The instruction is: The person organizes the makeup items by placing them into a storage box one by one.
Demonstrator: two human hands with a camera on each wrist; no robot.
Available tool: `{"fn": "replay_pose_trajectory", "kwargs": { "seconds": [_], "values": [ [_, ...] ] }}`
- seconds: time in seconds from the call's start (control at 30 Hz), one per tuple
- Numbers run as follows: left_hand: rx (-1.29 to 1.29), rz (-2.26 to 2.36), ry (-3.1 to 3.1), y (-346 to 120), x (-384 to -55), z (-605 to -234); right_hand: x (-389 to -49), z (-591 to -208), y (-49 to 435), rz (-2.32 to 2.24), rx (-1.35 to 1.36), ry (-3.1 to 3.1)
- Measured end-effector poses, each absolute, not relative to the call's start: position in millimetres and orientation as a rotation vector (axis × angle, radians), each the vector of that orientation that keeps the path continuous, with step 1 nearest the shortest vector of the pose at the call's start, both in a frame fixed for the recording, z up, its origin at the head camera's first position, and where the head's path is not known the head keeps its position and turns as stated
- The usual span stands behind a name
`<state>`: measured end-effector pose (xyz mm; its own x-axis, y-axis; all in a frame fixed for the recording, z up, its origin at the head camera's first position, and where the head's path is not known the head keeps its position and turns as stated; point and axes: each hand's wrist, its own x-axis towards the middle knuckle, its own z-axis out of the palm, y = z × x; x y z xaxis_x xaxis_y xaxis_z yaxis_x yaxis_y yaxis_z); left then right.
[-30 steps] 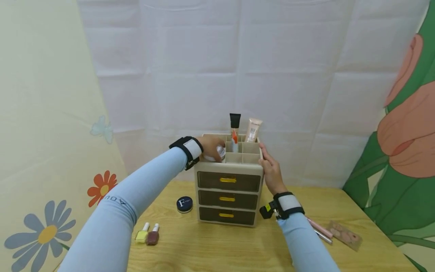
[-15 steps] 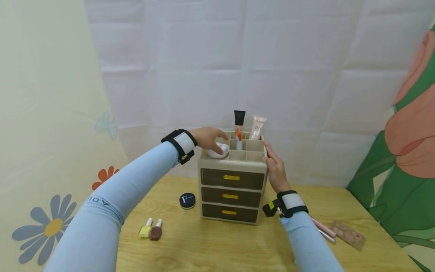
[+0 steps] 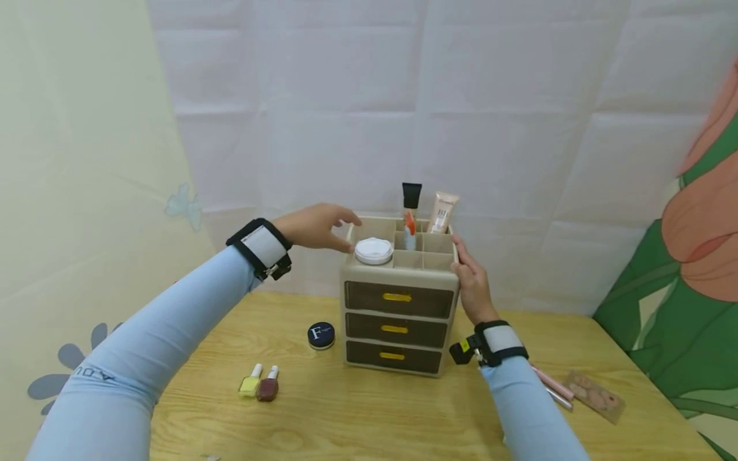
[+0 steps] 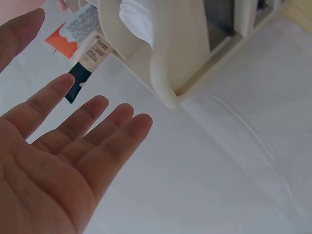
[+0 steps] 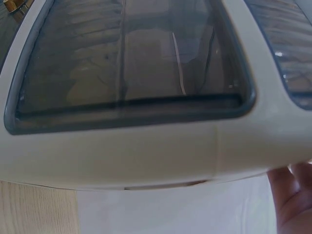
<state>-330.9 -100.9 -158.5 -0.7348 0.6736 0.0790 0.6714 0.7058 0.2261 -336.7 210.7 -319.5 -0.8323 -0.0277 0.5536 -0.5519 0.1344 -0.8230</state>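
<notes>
My left hand (image 3: 314, 226) is beside the top left edge of a beige makeup organizer (image 3: 400, 278), its fingers spread and nothing held. In the left wrist view, the palm and extended fingers show. A round white compact (image 3: 373, 251) lies in the organizer's left top compartment, close to that hand. On the organizer's right side rests my right hand (image 3: 475, 285), fingers extended along the upper edge. A black-capped tube (image 3: 411, 196), a white and orange tube (image 3: 410, 234) and a pale BB cream tube (image 3: 442, 212) stand in the top compartments.
Left of the organizer, a dark round compact (image 3: 321, 335) lies on the wooden table (image 3: 369, 416), with yellow (image 3: 250, 383) and maroon (image 3: 268, 386) nail polish bottles nearer. Pink and silver sticks (image 3: 556, 387) and a flat palette (image 3: 595, 395) lie at the right, beyond the right forearm.
My left hand has let go of the white compact and moved left, out of the top compartment. The compact stays there. My right hand remains on the organizer's side.
</notes>
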Motion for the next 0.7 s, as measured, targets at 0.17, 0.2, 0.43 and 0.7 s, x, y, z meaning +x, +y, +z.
{"fn": "replay_pose_trajectory", "kwargs": {
  "seconds": [0.17,0.2,0.43,0.7],
  "values": [
    [1.141,0.401,2.932,-121.7,-323.7,-166.9,-335.8,-320.8,212.4,1.743,0.550,-2.021],
    [1.134,0.409,2.943,-125.4,-322.1,-169.4,-335.6,-321.2,212.8,1.743,0.549,-2.022],
    [1.071,0.426,2.998,-144.1,-315.7,-190.6,-332.6,-322.4,215.2,1.745,0.556,-2.010],
    [1.006,0.392,3.020,-152.8,-320.8,-222.7,-331.6,-319.8,216.5,1.758,0.559,-2.005]
  ]
}}
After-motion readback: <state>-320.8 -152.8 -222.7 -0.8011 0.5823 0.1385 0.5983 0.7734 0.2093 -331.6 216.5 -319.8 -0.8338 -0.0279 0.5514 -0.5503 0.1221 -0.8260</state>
